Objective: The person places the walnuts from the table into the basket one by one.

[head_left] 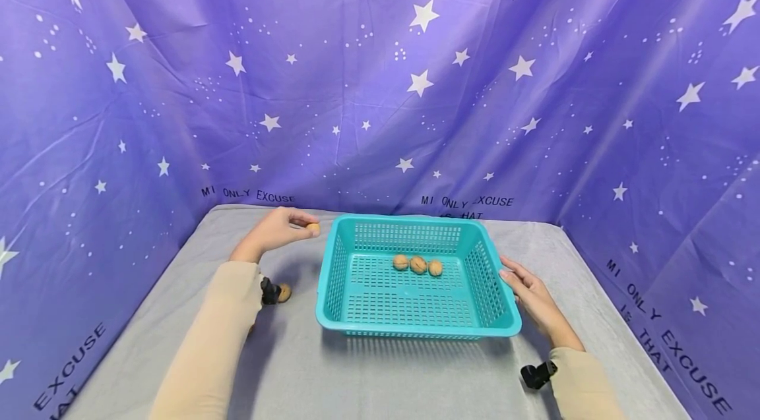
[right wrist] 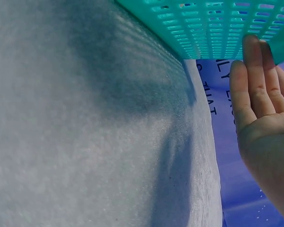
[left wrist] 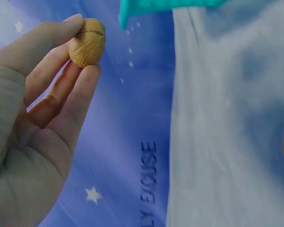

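Note:
My left hand (head_left: 274, 233) pinches a walnut (left wrist: 87, 45) between thumb and fingertips, a little left of the basket's back left corner. The turquoise plastic basket (head_left: 410, 329) has slotted walls and floor. Inside it, three walnuts (head_left: 418, 265) lie in a row near the middle. At the basket's right side, my right hand (head_left: 537, 298) holds the rim, thumb over the top edge. The right wrist view shows its fingers (right wrist: 258, 90) nearly straight against the outer wall. Another walnut (head_left: 285, 293) sits on the table beside the left wrist, partly behind the black wrist camera.
A grey cloth (head_left: 410, 380) covers the table. Part of one more brown round thing (head_left: 251, 329) shows beside the left sleeve. Purple star-printed curtains (head_left: 356, 110) enclose the table at the back and both sides.

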Action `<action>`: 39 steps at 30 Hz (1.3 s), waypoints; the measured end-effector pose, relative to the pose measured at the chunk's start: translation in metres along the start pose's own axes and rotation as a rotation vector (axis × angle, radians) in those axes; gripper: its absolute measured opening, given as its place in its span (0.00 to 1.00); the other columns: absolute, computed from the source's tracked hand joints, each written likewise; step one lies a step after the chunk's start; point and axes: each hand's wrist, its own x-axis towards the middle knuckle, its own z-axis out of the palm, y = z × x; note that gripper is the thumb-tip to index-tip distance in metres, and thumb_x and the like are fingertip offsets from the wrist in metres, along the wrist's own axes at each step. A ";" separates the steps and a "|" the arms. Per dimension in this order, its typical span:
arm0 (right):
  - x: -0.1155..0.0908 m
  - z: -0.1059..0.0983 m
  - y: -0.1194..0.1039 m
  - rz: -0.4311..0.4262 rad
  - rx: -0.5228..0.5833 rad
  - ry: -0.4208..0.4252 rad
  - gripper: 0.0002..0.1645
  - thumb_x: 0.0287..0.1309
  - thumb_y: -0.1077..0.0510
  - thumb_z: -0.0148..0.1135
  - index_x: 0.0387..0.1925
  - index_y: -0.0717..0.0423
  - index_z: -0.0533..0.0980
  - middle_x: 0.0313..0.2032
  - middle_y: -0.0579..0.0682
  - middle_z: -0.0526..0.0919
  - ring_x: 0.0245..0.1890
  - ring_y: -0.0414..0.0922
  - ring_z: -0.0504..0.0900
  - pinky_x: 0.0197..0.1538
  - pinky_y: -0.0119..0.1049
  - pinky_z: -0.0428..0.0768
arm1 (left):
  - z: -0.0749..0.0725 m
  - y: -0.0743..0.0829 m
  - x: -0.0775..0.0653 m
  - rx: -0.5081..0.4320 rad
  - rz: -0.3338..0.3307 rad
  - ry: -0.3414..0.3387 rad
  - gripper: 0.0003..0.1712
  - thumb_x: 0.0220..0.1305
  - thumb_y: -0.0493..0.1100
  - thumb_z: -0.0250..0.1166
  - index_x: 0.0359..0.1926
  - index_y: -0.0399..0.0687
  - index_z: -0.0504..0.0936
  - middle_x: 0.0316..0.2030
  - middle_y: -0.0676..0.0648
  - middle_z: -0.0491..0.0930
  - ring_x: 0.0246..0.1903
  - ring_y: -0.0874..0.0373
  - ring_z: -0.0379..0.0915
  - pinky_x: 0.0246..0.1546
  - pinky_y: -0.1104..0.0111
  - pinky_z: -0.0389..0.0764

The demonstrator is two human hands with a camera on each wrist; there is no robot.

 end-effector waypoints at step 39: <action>-0.002 0.003 -0.004 0.005 -0.019 0.010 0.35 0.78 0.49 0.49 0.76 0.62 0.56 0.68 0.69 0.64 0.47 0.33 0.80 0.46 0.36 0.83 | 0.125 0.052 0.074 0.015 -0.012 -0.298 0.18 0.65 0.44 0.71 0.54 0.44 0.86 0.47 0.51 0.85 0.50 0.55 0.79 0.53 0.59 0.80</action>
